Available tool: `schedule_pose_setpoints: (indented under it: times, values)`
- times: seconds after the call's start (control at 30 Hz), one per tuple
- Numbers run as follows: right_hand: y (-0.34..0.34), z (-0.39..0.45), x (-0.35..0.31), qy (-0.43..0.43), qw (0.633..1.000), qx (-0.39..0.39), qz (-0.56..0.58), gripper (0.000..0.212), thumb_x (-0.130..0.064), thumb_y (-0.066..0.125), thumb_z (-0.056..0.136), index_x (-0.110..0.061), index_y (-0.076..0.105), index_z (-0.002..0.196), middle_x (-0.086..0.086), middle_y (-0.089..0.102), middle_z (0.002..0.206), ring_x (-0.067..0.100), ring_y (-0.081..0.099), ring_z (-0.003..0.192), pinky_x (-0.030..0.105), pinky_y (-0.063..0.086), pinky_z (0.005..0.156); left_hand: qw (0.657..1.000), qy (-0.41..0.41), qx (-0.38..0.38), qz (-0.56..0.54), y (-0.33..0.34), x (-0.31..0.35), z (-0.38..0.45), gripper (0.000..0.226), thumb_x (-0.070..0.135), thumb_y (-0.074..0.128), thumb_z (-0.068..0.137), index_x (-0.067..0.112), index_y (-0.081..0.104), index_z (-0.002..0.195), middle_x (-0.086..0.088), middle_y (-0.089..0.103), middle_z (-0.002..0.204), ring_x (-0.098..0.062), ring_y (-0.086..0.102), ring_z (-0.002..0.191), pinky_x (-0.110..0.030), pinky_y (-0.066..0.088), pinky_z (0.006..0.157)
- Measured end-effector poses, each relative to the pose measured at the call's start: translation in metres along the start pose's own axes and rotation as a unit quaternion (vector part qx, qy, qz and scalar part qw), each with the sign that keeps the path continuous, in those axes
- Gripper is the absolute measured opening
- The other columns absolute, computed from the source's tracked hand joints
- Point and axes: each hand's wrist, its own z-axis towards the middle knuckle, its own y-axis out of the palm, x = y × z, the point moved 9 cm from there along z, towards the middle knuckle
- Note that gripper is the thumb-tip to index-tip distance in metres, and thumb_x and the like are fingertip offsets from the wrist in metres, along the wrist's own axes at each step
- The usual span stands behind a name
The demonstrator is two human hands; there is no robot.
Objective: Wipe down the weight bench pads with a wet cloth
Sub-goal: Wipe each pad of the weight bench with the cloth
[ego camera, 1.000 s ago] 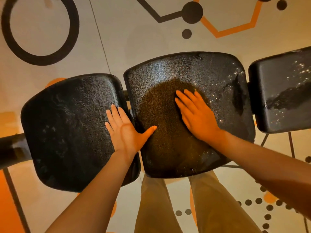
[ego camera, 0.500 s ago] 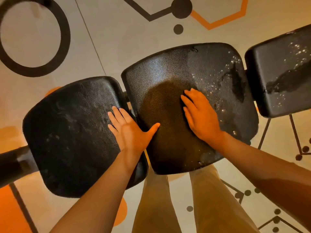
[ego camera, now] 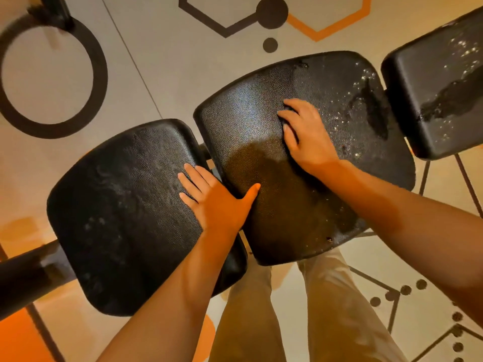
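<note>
Your right hand (ego camera: 305, 134) curls on something dark I can't make out near the middle black bumpy pad's (ego camera: 251, 118) far edge, your left hand (ego camera: 217, 202) lies flat, and wet spots might make it slip.

A single head-worn camera looks steeply down from close above the pads (ego camera: 300, 152). The person's legs (ego camera: 287, 322) and the floor (ego camera: 162, 48) lie below.

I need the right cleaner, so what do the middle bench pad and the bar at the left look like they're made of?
The middle pad looks like black vinyl or faux leather: pebbled grain, dull sheen, droplets beading on it. The bar looks like black-painted metal, though blur leaves that uncertain.
</note>
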Motion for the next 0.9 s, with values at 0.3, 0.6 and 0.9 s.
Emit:
schedule_pose_setpoints:
  times: [0.3, 0.6, 0.9]
  values:
    - [0.006, -0.185, -0.027, 0.008, 0.994, -0.111, 0.02, 0.04, -0.023, 0.038, 0.103, -0.003, 0.06, 0.129, 0.017, 0.05, 0.14, 0.032, 0.038, 0.136, 0.048, 0.028, 0.115, 0.999, 0.028, 0.02, -0.022, 0.005, -0.002, 0.001, 0.131, 0.084, 0.052, 0.069, -0.005, 0.003, 0.151, -0.025, -0.001, 0.16, -0.043, -0.004, 0.147, -0.061, 0.009, 0.116]
    - [0.01, -0.15, -0.013, -0.107, 0.988, -0.107, -0.04, 0.037, -0.02, 0.041, 0.1, -0.006, 0.054, 0.131, 0.017, 0.038, 0.147, 0.035, 0.036, 0.136, 0.045, 0.028, 0.115, 0.998, 0.056, 0.024, -0.011, 0.017, -0.002, 0.001, 0.132, 0.089, 0.041, 0.068, -0.009, 0.008, 0.149, -0.031, 0.003, 0.157, -0.049, 0.0, 0.145, -0.067, 0.013, 0.112]
    - [0.002, -0.143, -0.013, 0.044, 0.998, -0.033, 0.01, 0.037, -0.018, 0.041, 0.098, -0.001, 0.061, 0.125, 0.018, 0.049, 0.14, 0.036, 0.036, 0.135, 0.04, 0.024, 0.116, 0.999, 0.035, -0.007, -0.02, 0.015, -0.005, 0.005, 0.134, 0.085, 0.052, 0.067, -0.003, -0.002, 0.151, -0.023, -0.012, 0.159, -0.04, -0.014, 0.146, -0.06, 0.005, 0.117]
